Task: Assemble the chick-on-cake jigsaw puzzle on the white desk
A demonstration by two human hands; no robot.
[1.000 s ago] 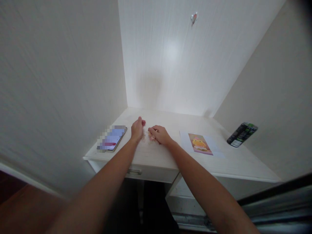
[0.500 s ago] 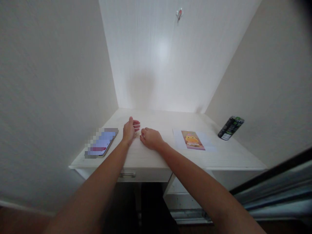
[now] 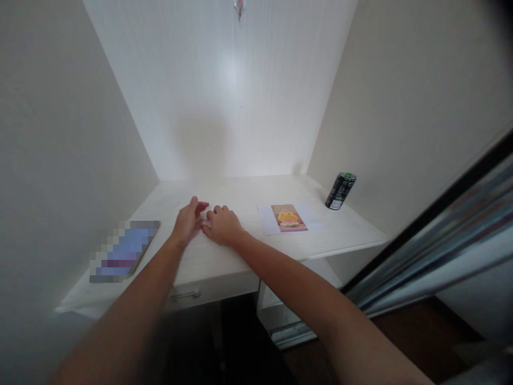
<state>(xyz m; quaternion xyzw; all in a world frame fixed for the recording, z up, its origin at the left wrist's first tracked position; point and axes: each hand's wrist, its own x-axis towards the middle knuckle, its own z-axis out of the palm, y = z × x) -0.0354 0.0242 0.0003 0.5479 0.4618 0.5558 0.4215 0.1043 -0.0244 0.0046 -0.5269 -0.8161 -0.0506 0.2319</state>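
Note:
Low over the white desk (image 3: 224, 262), my left hand (image 3: 186, 220) rests on its edge with thumb raised and fingers apart, curving toward the right. My right hand (image 3: 223, 225) lies just beside it, palm down, fingers bent and closed at the tips. Between the two hands is a small pale, pinkish thing (image 3: 204, 222), mostly hidden and too small to name. The right fingertips touch it; whether the left hand touches it too I cannot tell.
A phone (image 3: 127, 248) with a blurred-out screen lies at the desk's left. Right of my hands is a white sheet (image 3: 265, 220) with a printed picture of a yellow toy figure (image 3: 287, 216). A dark can (image 3: 340, 191) stands near the right wall. Below is a drawer handle (image 3: 186, 294).
The view has turned to the right, so desk, phone, sheet and can appear further left. My right fingers have shifted slightly and my hands stay close together.

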